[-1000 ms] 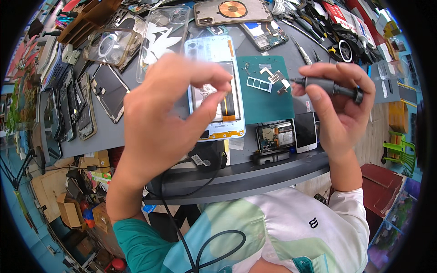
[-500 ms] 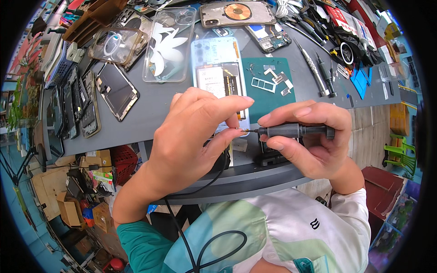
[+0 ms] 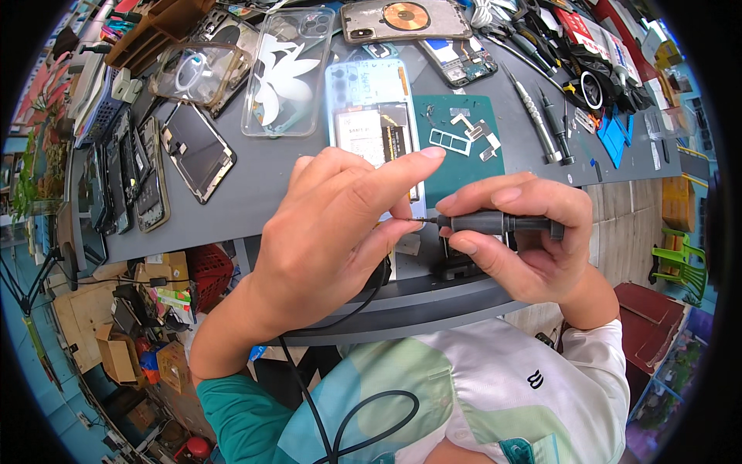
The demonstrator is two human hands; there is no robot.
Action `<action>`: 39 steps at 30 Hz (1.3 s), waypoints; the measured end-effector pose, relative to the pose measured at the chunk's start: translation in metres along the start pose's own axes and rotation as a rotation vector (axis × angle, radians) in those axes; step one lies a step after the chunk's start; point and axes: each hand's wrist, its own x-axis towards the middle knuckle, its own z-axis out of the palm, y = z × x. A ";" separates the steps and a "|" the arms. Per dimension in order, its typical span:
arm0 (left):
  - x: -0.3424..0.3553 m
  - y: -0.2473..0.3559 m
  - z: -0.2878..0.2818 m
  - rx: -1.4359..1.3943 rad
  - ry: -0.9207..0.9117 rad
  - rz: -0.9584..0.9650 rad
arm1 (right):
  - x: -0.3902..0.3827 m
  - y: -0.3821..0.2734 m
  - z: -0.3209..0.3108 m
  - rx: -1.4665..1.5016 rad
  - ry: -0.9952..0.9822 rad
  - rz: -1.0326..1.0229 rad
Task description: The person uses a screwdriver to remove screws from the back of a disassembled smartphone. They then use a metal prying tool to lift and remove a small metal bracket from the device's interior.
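My right hand point(image 3: 533, 240) grips a black precision screwdriver point(image 3: 495, 222) held nearly level, its thin bit pointing left. My left hand point(image 3: 325, 240) pinches at the bit's tip with thumb and finger, index finger raised; whatever is between them is too small to make out. Behind my hands lies an opened light-blue phone point(image 3: 367, 89), battery and inside showing, its lower part hidden by my fingers. Right of it, a green mat point(image 3: 456, 174) carries a SIM tray point(image 3: 450, 141) and small metal brackets point(image 3: 487, 135).
Clear cases point(image 3: 287, 85), loose screens point(image 3: 193, 155) and stacked phone frames point(image 3: 124, 178) lie left. Phones point(image 3: 456, 66) lie at the back, screwdrivers point(image 3: 541, 124) and blue pry tools point(image 3: 614, 135) at right. A black cable point(image 3: 301, 371) hangs over the desk edge point(image 3: 417, 305).
Since a second ago both hands have come lower and together at the screwdriver's tip, left fingers closing there. In the last half second they have barely moved, with my left index finger slightly higher.
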 end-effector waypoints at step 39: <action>-0.028 -0.006 -0.005 0.035 0.120 0.017 | 0.090 -0.045 -0.008 -0.678 -0.700 0.096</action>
